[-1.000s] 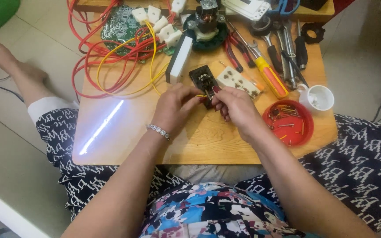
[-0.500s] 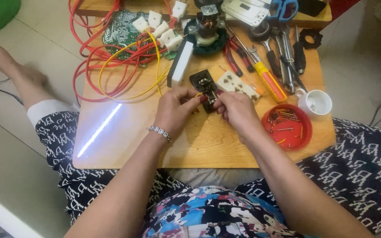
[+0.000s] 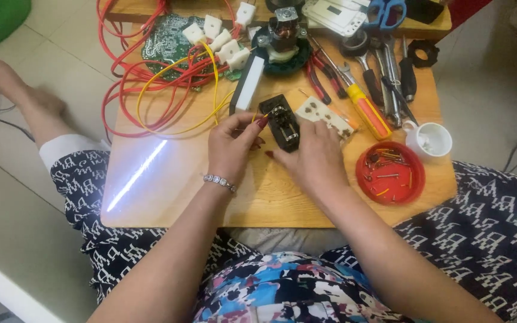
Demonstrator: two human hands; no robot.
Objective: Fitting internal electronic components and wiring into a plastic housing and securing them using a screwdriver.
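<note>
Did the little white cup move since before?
No. The white cup sits at the same spot beside the red lid, near the table's right edge.

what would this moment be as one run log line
left hand: pinches yellow wire at black socket part | right hand: steadies it | red dish: beside

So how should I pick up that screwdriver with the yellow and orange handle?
Grip the screwdriver by its thick yellow-and-orange handle, the widest part, lying flat on the wooden table. Come from above with the right hand, fingers on both long sides. The lower right end nearest the red lid looks freest; pliers and wrenches crowd the metal tip.
</note>
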